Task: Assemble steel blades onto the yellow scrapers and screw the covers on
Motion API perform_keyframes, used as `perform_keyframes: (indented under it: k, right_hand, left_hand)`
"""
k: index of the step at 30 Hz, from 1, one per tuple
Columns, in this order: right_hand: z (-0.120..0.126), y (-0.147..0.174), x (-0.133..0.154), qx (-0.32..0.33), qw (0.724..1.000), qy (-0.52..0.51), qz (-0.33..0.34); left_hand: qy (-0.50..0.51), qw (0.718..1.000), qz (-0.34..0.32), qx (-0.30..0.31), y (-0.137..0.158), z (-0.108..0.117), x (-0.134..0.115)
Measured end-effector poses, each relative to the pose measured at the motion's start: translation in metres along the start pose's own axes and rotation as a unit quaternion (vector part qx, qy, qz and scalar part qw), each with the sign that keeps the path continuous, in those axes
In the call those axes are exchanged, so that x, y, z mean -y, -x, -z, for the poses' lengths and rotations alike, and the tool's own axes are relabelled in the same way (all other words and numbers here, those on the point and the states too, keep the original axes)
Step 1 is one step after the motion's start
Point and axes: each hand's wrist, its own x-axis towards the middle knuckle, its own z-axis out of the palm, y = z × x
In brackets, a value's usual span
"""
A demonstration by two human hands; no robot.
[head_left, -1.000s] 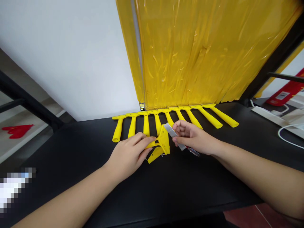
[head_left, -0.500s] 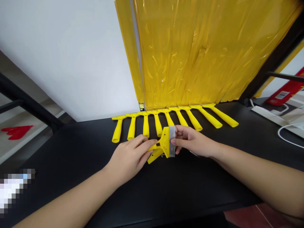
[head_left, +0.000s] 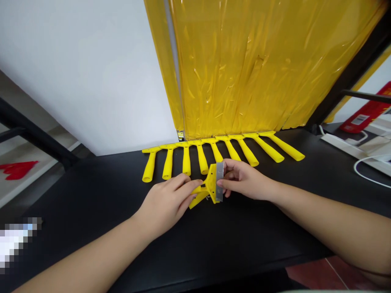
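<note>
My left hand [head_left: 168, 203] is closed around the handle of a yellow plastic scraper [head_left: 211, 182], whose flared head points to the right. My right hand [head_left: 242, 179] pinches a flat grey metal blade [head_left: 219, 182] between thumb and fingers. The blade lies against the wide edge of the scraper head and overlaps it. Under the held scraper another yellow plastic piece [head_left: 197, 200] shows in part, with something small and metallic beside it that I cannot make out. Behind both hands stretches a row of several yellow scraper handles [head_left: 202, 158], their heads against the wall side.
The black table [head_left: 244, 244] carries everything. Yellow plastic sheeting [head_left: 259, 81] and a white panel [head_left: 91, 81] stand at its back. To the right are a red package [head_left: 363, 114], a white power strip [head_left: 351, 152] and a white cable [head_left: 359, 175]. A blurred-out bright object lies at left.
The blade has shifted slightly left, further over the scraper head's edge, and looks darker now. My right hand has moved with it. The left hand keeps its grip; the view has shifted slightly.
</note>
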Motion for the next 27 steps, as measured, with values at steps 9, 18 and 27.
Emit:
perform_keyframes:
  k: [9, 18, 27]
  right_hand:
    - [0.002, 0.0, 0.003, 0.014, 1.0, -0.006, -0.006]
    - [0.002, -0.001, 0.003, 0.015, 1.0, -0.02, -0.003]
    - [-0.003, 0.002, 0.015, 0.051, 0.998, -0.003, -0.047]
  left_hand:
    - [-0.015, 0.999, -0.02, -0.022, -0.001, 0.001, -0.002]
    - [-0.035, 0.998, -0.038, -0.037, -0.001, 0.003, -0.004]
    - [-0.064, 0.994, -0.089, 0.009, -0.001, 0.003, -0.002]
